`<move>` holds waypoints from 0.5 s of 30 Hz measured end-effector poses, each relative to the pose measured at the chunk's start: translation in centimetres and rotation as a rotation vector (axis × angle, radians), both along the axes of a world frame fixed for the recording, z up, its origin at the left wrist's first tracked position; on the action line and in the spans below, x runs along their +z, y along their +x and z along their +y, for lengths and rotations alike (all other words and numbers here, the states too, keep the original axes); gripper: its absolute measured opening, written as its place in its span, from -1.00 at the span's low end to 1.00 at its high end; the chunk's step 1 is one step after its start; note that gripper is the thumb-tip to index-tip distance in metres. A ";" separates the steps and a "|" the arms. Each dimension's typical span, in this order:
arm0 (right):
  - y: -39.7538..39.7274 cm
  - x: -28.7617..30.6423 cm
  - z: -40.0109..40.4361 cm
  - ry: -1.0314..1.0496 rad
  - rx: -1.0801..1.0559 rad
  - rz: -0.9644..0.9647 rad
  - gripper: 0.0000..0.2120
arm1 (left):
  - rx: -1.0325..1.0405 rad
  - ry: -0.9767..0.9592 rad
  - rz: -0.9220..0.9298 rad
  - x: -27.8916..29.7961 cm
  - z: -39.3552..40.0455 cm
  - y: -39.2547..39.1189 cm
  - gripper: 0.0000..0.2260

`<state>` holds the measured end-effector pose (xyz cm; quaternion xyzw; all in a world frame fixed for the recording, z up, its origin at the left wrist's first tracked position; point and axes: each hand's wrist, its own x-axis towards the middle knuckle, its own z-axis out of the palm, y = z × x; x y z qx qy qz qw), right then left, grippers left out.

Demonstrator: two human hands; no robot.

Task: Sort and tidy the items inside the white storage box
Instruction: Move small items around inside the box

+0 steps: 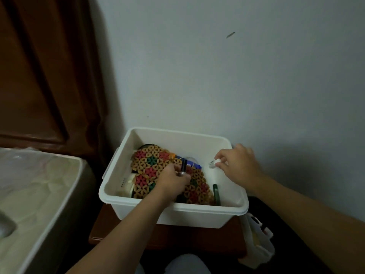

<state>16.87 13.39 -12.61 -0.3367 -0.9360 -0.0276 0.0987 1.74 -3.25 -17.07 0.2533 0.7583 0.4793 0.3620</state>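
Against the wall (217, 66), the white box (209, 211) sits open on a brown wooden counter (110, 230), low in the head view at about 6 o'clock from centre. Both hands are reaching into it. The left hand (173, 181) is down on the mat (150, 165), a woven piece of tan, red and green flower shapes that covers most of the box floor; its fingers are curled around a small dark bottle (183, 167) with a shiny neck, held upright. The right hand (240, 162) hovers at the box's 2 o'clock corner, thumb and fingertips pinched on a small white item (214, 162), too blurred to name. Between the hands a blue object (190, 162) pokes out from under the mat's far edge. A dark green piece (216, 193) stands on edge against the mat at 5 o'clock inside the box. At 9 o'clock a pale round container (127, 186) lies partly under the mat. Left of the counter is a mattress (39, 194); a white bag (256, 242) hangs at the counter's right.
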 end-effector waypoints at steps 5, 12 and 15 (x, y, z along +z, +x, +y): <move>-5.0 -2.0 2.8 0.168 0.014 -0.435 -0.81 | 0.027 -0.027 -0.007 -1.4 1.5 -1.1 -0.70; -8.3 -5.5 4.2 0.191 0.016 -0.689 -0.83 | -0.128 -0.126 0.195 -2.8 2.9 -1.7 -0.68; -8.7 -6.0 4.9 0.218 0.034 -0.700 -0.79 | -0.176 -0.162 0.242 -2.8 3.2 -1.8 -0.73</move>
